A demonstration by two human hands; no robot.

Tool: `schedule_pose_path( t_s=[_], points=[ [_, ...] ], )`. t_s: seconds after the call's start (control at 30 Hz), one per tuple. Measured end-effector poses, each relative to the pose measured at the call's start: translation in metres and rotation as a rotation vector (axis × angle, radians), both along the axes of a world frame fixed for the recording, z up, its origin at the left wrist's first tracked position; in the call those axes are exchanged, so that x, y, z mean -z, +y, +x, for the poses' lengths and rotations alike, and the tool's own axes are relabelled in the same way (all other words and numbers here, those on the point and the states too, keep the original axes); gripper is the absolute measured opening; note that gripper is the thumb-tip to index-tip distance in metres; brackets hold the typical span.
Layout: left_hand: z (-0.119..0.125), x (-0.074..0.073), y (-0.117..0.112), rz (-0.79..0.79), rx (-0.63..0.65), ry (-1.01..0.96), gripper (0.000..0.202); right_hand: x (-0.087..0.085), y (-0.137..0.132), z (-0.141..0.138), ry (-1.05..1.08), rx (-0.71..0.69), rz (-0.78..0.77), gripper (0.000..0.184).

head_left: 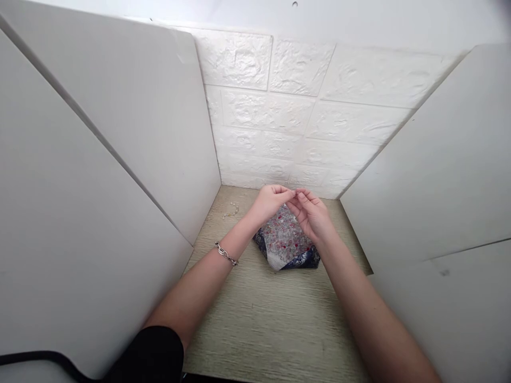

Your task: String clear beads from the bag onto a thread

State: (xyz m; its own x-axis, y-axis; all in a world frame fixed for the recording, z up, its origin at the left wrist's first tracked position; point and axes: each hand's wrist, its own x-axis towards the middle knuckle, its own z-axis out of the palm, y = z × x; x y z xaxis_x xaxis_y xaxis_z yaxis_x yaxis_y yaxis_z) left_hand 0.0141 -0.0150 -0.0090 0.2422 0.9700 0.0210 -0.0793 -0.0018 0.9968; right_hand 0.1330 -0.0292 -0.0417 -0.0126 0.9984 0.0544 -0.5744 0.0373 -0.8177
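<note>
My left hand [270, 202] and my right hand [312, 215] meet fingertip to fingertip above a dark blue cloth [286, 243] heaped with small clear and red beads. Both hands are pinched closed on something tiny between them, too small to name. A silver chain bracelet [225, 254] circles my left wrist. The cloth lies on a pale wood-grain tabletop [275, 319], partly hidden under my hands.
A small string of pale beads [232, 211] lies at the table's far left corner. White panels [120, 159] close in the left and right sides. A white embossed brick wall [287, 122] stands at the back. A black cable [48, 359] runs at bottom left.
</note>
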Motion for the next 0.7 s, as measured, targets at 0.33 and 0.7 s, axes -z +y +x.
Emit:
schedule_pose_path(
  t_s=[0.33, 0.7],
  points=[
    [-0.0003, 0.0036, 0.0024, 0.027, 0.002, 0.018, 0.020, -0.0021, -0.0011, -0.0021, -0.015, 0.012, -0.008, 0.018],
    [0.0001, 0.0032, 0.0015, 0.021, 0.009, -0.001, 0.019, -0.0022, -0.0019, -0.0029, -0.032, 0.031, -0.003, 0.018]
  ],
)
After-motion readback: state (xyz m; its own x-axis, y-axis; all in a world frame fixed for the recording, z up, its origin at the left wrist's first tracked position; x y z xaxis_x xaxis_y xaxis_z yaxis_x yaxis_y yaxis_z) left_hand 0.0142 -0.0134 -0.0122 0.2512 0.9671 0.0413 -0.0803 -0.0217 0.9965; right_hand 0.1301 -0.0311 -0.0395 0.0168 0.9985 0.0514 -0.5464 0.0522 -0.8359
